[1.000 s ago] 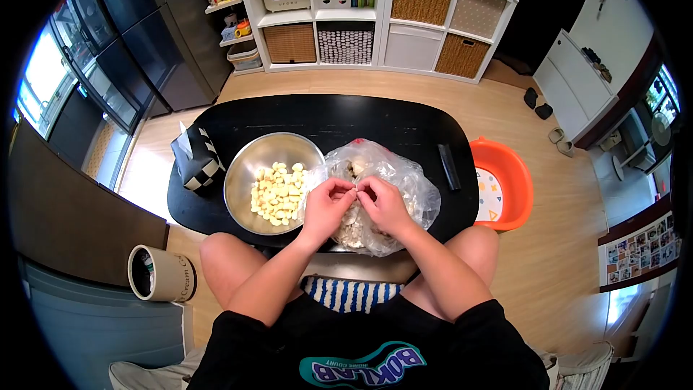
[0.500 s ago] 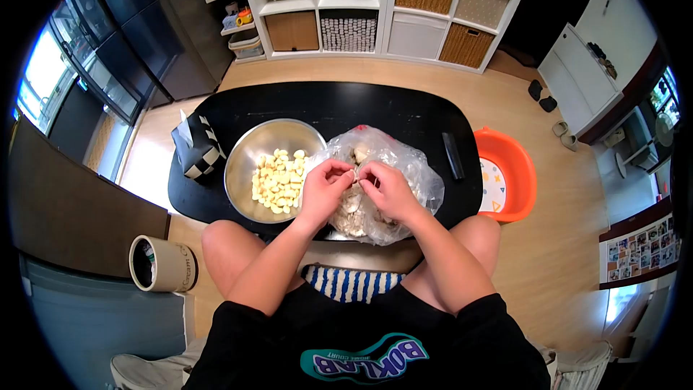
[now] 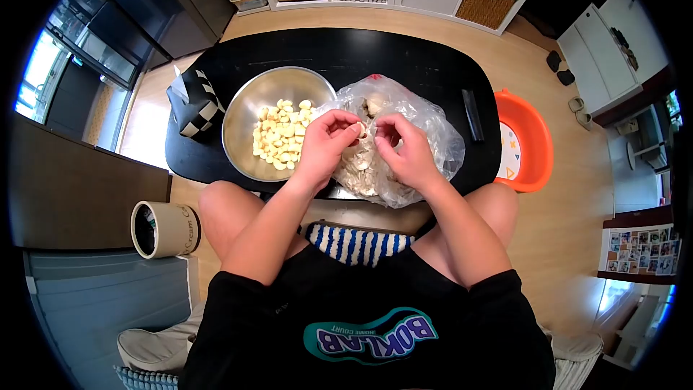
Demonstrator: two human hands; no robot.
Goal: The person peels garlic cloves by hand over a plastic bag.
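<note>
My left hand [image 3: 330, 146] pinches a garlic clove [image 3: 362, 128] between thumb and fingertips. Just beside it, my right hand [image 3: 404, 150] has its fingers curled in with the thumb close to them; whatever it may hold is too small to make out. Both hands hover over a clear plastic bag [image 3: 442, 146], which lies open on the table with papery garlic skins [image 3: 359, 173] and a garlic bulb [image 3: 375, 104] in it. To the left, a steel bowl [image 3: 242, 105] contains many pale peeled cloves [image 3: 278, 141].
A checkered tissue box [image 3: 198, 105] sits at the left end of the black table [image 3: 346, 47]. On the right lies a dark, narrow object [image 3: 472, 115]. An orange tub [image 3: 538, 144] stands on the floor beyond, and a cream bin [image 3: 173, 230] at the left.
The camera view has tilted down, so the table appears higher. My hands have drawn slightly apart, and the clove in my left fingers now shows.
</note>
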